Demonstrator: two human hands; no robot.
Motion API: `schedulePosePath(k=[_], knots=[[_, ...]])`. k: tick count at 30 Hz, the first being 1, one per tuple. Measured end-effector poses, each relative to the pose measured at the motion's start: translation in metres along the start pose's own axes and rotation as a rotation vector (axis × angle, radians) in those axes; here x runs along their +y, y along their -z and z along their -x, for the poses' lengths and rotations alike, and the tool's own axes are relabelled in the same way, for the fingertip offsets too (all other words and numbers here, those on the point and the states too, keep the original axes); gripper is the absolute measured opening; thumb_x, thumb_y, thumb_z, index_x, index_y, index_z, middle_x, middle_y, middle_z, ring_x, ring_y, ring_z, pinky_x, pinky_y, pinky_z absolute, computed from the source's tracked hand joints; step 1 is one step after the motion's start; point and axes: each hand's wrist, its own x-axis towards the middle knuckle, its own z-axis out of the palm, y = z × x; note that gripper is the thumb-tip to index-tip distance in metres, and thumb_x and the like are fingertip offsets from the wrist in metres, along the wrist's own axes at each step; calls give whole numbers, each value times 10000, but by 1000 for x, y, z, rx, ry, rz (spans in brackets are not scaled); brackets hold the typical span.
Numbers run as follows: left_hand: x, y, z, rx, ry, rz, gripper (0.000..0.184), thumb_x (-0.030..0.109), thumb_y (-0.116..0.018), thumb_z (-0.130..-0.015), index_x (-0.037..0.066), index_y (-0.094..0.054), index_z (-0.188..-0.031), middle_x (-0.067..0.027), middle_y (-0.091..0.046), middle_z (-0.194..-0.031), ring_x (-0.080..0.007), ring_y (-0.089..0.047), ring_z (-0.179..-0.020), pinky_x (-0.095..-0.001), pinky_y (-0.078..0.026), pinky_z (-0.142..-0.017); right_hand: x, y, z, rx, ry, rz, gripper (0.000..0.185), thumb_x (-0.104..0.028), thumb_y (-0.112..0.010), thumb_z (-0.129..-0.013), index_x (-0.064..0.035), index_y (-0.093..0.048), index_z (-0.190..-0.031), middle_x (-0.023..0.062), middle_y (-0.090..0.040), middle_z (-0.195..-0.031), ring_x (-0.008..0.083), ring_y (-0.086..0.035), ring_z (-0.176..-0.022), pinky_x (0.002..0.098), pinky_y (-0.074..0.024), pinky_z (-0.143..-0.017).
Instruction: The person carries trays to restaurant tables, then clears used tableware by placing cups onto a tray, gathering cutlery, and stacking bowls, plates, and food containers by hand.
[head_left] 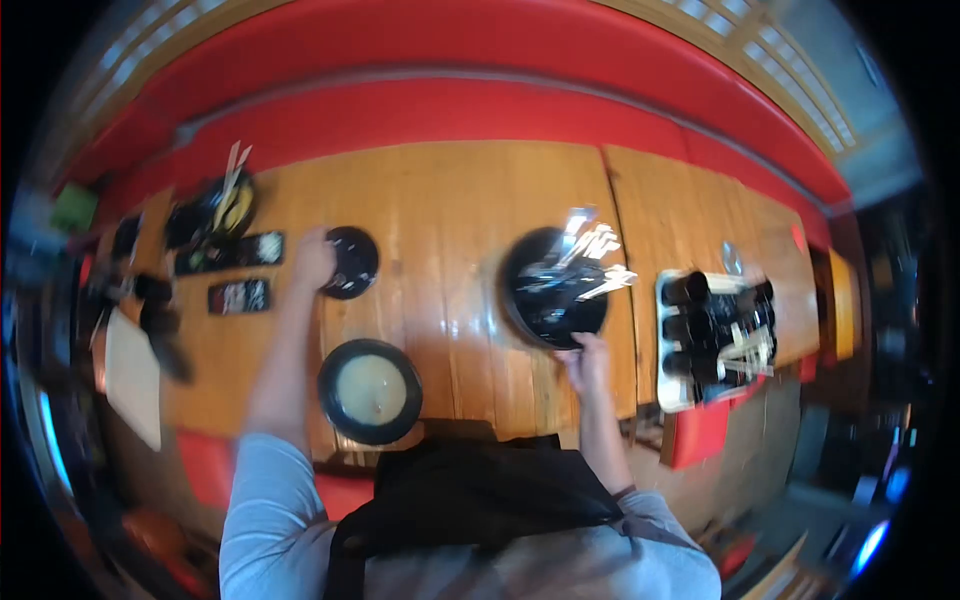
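My left hand [316, 262] is closed on the left rim of a small dark bowl [353, 263] on the wooden table. My right hand [588, 362] grips the lower right rim of a large black bowl [540, 318], fingers curled at its edge. Spoons and other shiny utensils [590, 245] lie in that bowl and stick out over its right side. Nearer to me, a black bowl [370, 391] holds a pale, cloudy liquid. The picture is blurred by motion.
At the right, a white tray [663, 390] carries several black cups [690, 327] and utensils. Dark rectangular plates [240, 296] and a bowl with chopsticks [235, 205] stand at the left. A red bench [420, 115] runs behind the wooden table [440, 200].
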Motion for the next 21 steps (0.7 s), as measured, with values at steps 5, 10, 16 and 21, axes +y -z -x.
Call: schedulePosePath(k=[5,10,16,21], knots=[[-62,-28,-31,-183,79,-143,212,186,-483,-846,9,-597,-866,-204,-602,-853,-364,-568,-855,-442,-442,-767,68,-23,39,45,18,-29,267,-6,-451,-778,75,-483,-1030,173,-619,-884,253,-639,-669,330,-556,-530],[-81,-33,-27,-261,155,16,196,217,-567,-812,27,-615,-820,-159,-631,-798,-278,-605,-775,-375,-466,-696,88,-36,56,31,56,-78,254,-5,-427,-803,55,-498,-1039,141,-624,-885,222,-636,-705,332,-551,-582],[-94,-39,-28,-369,109,529,161,162,-489,-850,11,-536,-822,-93,-551,-721,-207,-525,-678,-345,-446,-654,70,-6,59,-139,-100,297,317,-270,-442,-914,7,-555,-1019,101,-635,-818,178,-634,-633,299,-513,-542],[9,42,-28,95,-325,165,124,126,-440,-904,9,-443,-860,-112,-465,-723,-209,-484,-669,-345,-405,-622,-37,-23,116,-301,1,1248,416,-369,-424,-912,4,-602,-962,120,-621,-673,172,-610,-519,290,-490,-546]])
